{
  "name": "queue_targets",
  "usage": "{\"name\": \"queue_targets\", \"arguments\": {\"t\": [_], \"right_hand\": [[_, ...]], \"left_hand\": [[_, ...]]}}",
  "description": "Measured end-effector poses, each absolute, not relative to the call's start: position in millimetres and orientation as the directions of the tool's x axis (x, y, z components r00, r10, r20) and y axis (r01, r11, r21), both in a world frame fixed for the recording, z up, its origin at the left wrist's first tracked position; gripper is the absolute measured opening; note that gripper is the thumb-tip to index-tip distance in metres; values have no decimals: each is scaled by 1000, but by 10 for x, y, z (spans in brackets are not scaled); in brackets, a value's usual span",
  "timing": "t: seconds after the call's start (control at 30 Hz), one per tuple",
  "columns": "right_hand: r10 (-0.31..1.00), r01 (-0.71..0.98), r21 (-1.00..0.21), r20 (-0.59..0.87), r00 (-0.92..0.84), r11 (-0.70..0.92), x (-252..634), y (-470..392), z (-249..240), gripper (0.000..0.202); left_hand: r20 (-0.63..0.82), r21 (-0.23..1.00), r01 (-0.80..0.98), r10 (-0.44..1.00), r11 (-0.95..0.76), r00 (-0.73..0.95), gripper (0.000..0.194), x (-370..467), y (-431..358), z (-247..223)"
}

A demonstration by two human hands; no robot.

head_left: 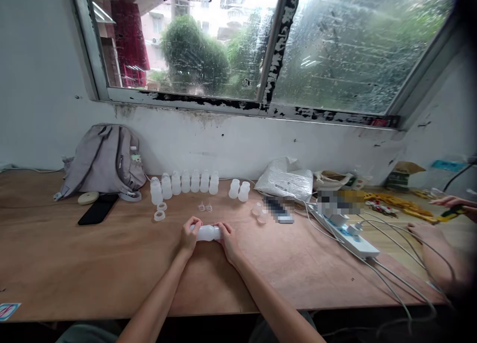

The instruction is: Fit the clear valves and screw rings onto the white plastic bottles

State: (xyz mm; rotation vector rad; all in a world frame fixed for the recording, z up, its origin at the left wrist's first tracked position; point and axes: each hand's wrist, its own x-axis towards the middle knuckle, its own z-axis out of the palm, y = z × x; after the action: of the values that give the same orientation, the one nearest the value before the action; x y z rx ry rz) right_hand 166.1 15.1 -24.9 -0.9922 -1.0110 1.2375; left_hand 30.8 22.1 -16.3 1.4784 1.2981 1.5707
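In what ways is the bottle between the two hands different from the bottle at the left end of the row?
The held bottle lies on its side, while the end bottle stands upright. The left hand and right hand hold the held bottle; no hand touches the end bottle. Both look whitish.

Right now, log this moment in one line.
left hand: holds white bottle, one end | right hand: holds other end | orientation: sideways | beyond: upright bottles
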Motion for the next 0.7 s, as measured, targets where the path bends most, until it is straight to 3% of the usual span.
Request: {"name": "queue_targets", "arguments": {"t": [0.17,0.4,0.57,0.7], "right_hand": [[1000,-372,-928,-24,18,-16,1717,119,-191,22],[988,-629,-770,-153,14,-110,1818,207,-200,23],[992,-575,-818,-80,99,-8,1877,172,-105,31],[989,-368,-921,90,113,126,1976,243,135,37]], "left_hand": [[362,924,191,920,-332,-152,15,320,249,-192],[344,918,240,935,-315,-87,20,370,293,-254],[355,894,311,933,-322,-52,24,415,309,-288],[409,876,277,913,-395,9,25,447,445,-317]]}}
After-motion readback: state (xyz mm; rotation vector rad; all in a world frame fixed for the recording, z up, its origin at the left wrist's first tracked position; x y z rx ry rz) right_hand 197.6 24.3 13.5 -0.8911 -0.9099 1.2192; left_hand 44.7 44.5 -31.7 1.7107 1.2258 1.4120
